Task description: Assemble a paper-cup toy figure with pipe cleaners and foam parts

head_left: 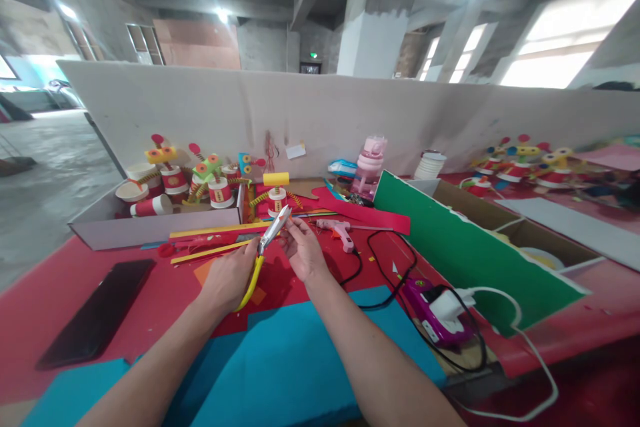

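Observation:
My left hand (231,281) is closed around scissors (273,232) with yellow handles and silver blades pointing up and away. My right hand (304,252) is close beside the blades, thumb and fingers pinched together. A small orange piece (282,219) shows between its fingertips and the blades; its exact shape is too small to tell. Just beyond the blades stands a paper-cup figure (278,201) with a yellow roll on top and coiled arms. Orange paper (259,295) lies under my left hand, on the red table.
A white box (165,230) with several cup figures stands left. A black phone (97,313) lies nearer. To the right are a pink glue gun (337,230), its black cable, a purple power strip (437,320) and a green-sided box (465,247). Blue sheets (280,360) lie in front.

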Demonstrator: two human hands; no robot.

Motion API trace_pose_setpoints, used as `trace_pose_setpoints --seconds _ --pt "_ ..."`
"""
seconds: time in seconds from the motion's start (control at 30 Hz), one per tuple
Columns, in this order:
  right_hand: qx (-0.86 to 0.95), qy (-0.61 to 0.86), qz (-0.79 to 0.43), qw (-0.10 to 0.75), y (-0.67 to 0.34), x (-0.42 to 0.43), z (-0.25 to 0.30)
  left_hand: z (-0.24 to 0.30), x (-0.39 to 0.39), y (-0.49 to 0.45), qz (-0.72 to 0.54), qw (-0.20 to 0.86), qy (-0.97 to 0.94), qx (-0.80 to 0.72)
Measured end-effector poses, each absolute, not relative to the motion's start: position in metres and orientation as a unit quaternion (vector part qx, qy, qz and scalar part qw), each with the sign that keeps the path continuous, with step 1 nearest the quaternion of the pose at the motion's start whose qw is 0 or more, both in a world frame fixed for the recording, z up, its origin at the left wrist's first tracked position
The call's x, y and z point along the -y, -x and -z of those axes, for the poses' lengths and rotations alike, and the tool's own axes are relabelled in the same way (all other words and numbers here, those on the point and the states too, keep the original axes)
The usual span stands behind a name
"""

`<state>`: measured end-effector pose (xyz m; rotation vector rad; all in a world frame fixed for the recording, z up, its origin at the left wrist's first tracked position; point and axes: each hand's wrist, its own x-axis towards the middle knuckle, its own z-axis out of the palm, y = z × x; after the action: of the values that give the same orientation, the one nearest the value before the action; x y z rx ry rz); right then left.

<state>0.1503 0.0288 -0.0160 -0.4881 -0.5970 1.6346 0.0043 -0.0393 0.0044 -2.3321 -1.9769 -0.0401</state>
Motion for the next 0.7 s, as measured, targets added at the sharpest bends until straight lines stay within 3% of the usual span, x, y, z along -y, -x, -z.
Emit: trace_pose_setpoints --seconds 0.7 --pt "0.256 0.201 -0.721 0.611 -0.1525 -0.0311 0.0161 -0.0029 0.0381 -0.0033 0.022 0.037 0.763 0.645"
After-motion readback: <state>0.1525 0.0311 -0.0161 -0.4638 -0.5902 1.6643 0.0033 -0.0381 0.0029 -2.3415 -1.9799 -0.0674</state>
